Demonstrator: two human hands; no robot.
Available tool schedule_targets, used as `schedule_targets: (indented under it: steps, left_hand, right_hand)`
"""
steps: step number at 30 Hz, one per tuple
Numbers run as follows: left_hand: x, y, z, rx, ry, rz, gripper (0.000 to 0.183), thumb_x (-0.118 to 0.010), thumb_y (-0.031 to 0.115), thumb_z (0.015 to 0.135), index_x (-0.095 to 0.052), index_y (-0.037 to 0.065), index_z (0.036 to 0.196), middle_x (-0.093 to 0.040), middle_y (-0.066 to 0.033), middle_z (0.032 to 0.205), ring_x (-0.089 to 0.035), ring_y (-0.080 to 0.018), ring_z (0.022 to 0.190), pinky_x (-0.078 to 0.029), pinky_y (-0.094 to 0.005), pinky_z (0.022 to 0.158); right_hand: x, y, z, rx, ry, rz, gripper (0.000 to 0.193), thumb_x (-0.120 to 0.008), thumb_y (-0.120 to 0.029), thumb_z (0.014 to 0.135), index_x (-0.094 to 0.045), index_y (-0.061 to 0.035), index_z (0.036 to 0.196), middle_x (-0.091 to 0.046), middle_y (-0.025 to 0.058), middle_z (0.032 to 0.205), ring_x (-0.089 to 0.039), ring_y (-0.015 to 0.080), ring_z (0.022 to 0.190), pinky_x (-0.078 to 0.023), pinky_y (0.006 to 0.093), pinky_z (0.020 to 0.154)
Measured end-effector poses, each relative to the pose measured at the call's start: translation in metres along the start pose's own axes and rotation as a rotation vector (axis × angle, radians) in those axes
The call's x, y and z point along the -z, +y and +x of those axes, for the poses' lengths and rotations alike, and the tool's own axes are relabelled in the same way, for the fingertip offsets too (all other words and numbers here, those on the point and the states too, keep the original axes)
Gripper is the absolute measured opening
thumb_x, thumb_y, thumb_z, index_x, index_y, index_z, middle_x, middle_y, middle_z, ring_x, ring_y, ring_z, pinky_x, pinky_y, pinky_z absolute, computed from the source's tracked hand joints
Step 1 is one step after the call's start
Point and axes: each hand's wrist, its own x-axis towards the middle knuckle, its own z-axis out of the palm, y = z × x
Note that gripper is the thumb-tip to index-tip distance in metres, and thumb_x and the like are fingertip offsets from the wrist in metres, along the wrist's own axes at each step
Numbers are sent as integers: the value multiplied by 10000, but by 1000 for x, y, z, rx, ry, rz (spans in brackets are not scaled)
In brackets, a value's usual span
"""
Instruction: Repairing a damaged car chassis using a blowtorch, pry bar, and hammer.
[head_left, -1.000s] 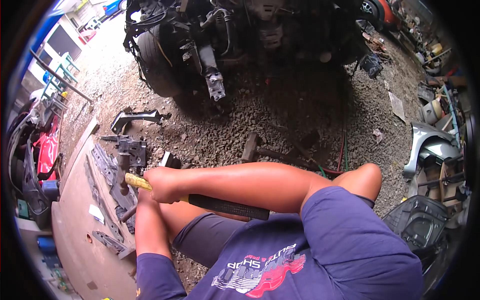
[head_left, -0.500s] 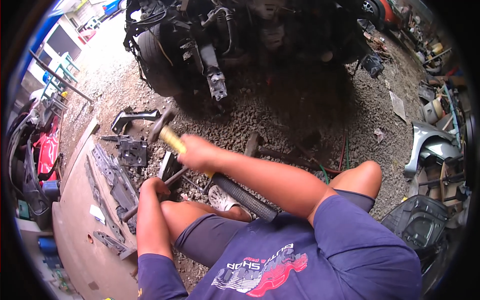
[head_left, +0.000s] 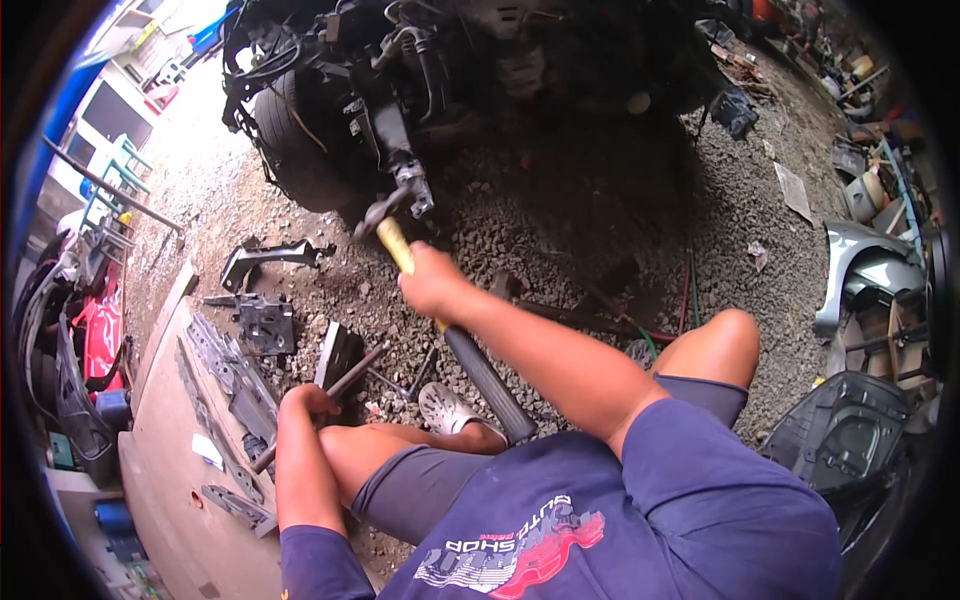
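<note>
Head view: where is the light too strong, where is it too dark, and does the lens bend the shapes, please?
In the head view, glare washes out the gravel at upper left; deep shadow lies under the stripped vehicle; edges bend toward the black rim; the hammer in the right hand can be made out.

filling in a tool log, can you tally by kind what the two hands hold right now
Hammer: 1, in the right hand
Rod: 1, in the left hand
Total: 2
</note>
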Motion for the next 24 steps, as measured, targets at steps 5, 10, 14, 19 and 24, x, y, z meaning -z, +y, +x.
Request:
schedule_targets:
  steps: [5,10,14,19,24]
  left_hand:
    - [22,31,2,-26,10,107,525,-969,419,814,-851,62,1180,-835,-107,1127,-781,-251,951,-639,-445,862]
    - [21,35,-3,-14,4,102,532,-958,435,818,-852,48,1167,-835,-100,1135,-781,-248,947,-636,-447,869]
    - [21,33,-12,-51,48,-45,425,-951,404,834,-845,50,1045,-784,-78,890,-690,-235,746,-578,-440,702]
    - [8,13,-5,-27,9,9,442,-969,424,820,-853,46,1018,-793,-79,915,-698,-236,772,-590,-448,738]
    - [11,30,19,-94,89,124,510,-966,372,800,-857,39,1170,-836,-98,1017,-775,-243,850,-646,-424,777]
  right_hand:
    - [-41,6,-30,112,-455,-139,346,-755,-196,905,-745,-12,1198,-788,249,1108,-784,404,1046,-612,503,922]
    - [-26,12,-30,182,-462,-174,366,-757,-205,900,-753,12,1195,-796,241,1079,-782,406,1046,-607,498,933]
    - [64,11,15,2,-150,164,422,-738,-221,959,-674,23,1297,-783,244,1107,-770,424,1059,-598,507,922]
    - [69,30,-23,180,-174,-63,411,-714,-239,993,-648,-10,1328,-758,268,1158,-729,460,1138,-571,533,960]
    - [108,101,-86,-21,-315,76,363,-751,-177,993,-641,9,1284,-727,147,872,-725,262,652,-585,433,598]
